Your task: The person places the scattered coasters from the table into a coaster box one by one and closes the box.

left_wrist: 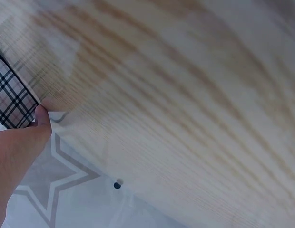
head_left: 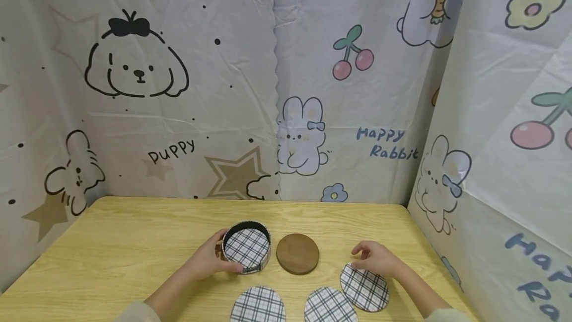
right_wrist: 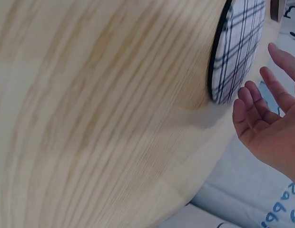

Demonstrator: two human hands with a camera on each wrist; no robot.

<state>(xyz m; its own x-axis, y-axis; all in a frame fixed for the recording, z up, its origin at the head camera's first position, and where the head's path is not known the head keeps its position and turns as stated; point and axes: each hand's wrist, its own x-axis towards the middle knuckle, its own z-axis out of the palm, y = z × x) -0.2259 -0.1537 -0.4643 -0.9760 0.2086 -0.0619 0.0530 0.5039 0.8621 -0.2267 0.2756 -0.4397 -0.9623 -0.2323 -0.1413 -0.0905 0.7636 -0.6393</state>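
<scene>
My left hand (head_left: 206, 258) holds a round plaid coaster holder (head_left: 267, 256) by its left side, thumb at the front. Its inner wall is dark, and a plaid round face (head_left: 246, 246) shows inside. In the left wrist view the thumb and a fingertip of the left hand (left_wrist: 19, 152) meet the holder's plaid wall (left_wrist: 15, 97). On the right, my right hand (head_left: 379, 259) hovers at the far edge of a round plaid coaster (head_left: 365, 289). The right wrist view shows its fingers loosely bent beside the coaster (right_wrist: 239, 47), pinching nothing; whether they touch it I cannot tell.
A brown wooden disc (head_left: 297, 254) lies just right of the holder. Two more plaid coasters, one front centre (head_left: 258, 306) and one (head_left: 331, 307) beside the right-hand coaster, lie near the front. Printed cloth (head_left: 178, 123) hangs behind the wooden table (head_left: 147, 232) and along its sides.
</scene>
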